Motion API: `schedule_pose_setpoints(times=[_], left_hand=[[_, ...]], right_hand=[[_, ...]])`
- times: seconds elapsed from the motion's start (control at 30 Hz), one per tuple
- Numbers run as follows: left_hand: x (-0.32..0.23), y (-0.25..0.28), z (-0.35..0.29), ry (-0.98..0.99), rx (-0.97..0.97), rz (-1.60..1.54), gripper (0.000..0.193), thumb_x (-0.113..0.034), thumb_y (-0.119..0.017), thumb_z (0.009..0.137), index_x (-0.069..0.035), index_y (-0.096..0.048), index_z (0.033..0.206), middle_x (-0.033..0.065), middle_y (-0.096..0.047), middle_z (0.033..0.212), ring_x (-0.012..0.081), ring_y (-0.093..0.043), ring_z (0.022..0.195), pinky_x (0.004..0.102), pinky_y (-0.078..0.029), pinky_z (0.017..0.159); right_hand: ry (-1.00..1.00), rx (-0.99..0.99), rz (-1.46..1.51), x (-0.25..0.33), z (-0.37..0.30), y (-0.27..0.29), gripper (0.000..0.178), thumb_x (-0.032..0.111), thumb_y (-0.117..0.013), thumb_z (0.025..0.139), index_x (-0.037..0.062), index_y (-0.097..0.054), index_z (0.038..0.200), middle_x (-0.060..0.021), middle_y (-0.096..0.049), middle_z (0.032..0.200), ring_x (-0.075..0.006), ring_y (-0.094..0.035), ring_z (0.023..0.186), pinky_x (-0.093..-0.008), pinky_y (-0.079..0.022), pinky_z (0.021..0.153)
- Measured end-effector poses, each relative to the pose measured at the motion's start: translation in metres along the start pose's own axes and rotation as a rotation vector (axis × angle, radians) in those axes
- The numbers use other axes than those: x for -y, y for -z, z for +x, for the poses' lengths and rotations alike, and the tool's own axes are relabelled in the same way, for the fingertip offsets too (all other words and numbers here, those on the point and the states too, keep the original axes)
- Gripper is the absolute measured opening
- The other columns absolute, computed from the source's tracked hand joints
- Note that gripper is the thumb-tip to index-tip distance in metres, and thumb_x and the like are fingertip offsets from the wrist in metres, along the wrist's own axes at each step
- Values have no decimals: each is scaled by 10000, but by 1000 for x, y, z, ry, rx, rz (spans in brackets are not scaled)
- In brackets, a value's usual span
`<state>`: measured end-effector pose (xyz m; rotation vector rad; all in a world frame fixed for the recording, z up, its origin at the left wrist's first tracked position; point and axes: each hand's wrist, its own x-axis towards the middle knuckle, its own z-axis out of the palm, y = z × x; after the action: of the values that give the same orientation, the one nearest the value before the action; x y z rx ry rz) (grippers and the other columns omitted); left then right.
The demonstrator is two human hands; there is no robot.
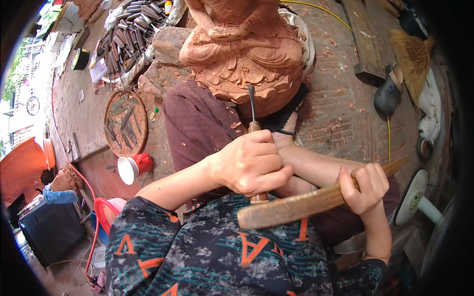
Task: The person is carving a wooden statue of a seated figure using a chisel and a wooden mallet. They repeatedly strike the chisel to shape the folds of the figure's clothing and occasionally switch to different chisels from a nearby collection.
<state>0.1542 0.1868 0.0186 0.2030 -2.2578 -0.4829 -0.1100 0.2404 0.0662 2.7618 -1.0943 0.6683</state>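
With the left hand [252, 163] fisted round the chisel [252, 106], its tip on the carved wooden statue [244, 54] at top centre, and the right hand [364, 187] gripping the wooden mallet [296, 207], I'd favour light, square taps on the handle's butt.

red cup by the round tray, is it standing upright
No, the red cup lies on its side on the floor below the round tray, its white open mouth facing left.
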Motion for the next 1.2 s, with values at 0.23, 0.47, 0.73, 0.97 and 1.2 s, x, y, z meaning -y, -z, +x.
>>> schedule_pose_setpoints(times=[0.23, 0.47, 0.73, 0.97, 1.2], left_hand=[[0, 5, 7, 66, -27, -25, 281, -140, -609, 666, 41, -642, 878, -6, -391, 562, 152, -438, 479, 307, -333, 491], [3, 7, 6, 74, -49, -63, 269, -154, -624, 717, 34, -650, 907, -15, -397, 561, 144, -442, 478, 299, -342, 494], [-2, 9, -6, 173, -23, -67, 254, -138, -622, 770, -6, -660, 984, -25, -401, 623, 149, -446, 570, 363, -416, 697], [1, 18, -23, 209, -173, -146, 280, -157, -653, 743, -43, -664, 999, -19, -407, 660, 171, -446, 620, 389, -422, 728], [-9, 16, -17, 174, -212, -102, 197, -135, -667, 770, -47, -673, 945, -22, -423, 645, 142, -439, 593, 345, -396, 664]], right_hand=[[-15, -176, 256, 3, 1, 7, 343, -79, -691, 633, 88, -548, 896, 0, -426, 651, -153, -429, 495, -273, -344, 424], [-49, 79, 79, 2, 8, 17, 323, -61, -693, 628, 62, -557, 894, -15, -437, 671, -172, -453, 516, -289, -346, 431], [-33, -5, 167, 3, 2, 5, 297, -65, -642, 660, 69, -528, 900, -11, -430, 635, -159, -441, 508, -284, -333, 434], [-36, 44, 97, 5, -1, -5, 276, -2, -670, 674, 67, -551, 913, -20, -415, 634, -158, -428, 494, -270, -315, 429], [-82, -9, 174, 15, 4, -12, 281, 5, -697, 690, 88, -581, 931, 0, -449, 663, -142, -455, 511, -267, -317, 433]])
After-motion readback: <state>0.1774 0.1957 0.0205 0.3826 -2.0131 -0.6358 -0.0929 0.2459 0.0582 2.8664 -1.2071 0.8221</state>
